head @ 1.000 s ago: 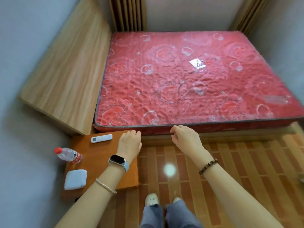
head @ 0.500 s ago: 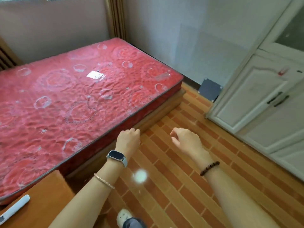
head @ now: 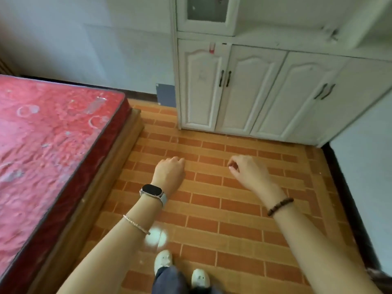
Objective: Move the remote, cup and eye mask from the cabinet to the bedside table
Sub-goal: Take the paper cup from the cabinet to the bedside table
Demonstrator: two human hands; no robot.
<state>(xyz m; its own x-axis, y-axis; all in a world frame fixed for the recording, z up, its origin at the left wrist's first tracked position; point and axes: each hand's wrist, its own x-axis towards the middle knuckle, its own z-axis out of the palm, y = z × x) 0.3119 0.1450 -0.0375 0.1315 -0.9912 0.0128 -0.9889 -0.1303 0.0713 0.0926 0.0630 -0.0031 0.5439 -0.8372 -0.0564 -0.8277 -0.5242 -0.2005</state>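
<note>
White cabinet (head: 244,88) stood ahead and rightward, doors closed; left hand (head: 169,174) and right hand (head: 249,172) hung loosely curled, empty, right nearer.

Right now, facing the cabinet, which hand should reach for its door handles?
Probably right. The right hand is empty and sits on the cabinet side, nearly below the door handles; the left hand, also empty, is nearer the bed.

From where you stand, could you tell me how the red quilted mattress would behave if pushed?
The red quilted mattress is probably heavy, as it spans the wooden bed frame. Its thick, flat-sided edge suggests it would likely shift stiffly rather than flop or roll.
</note>
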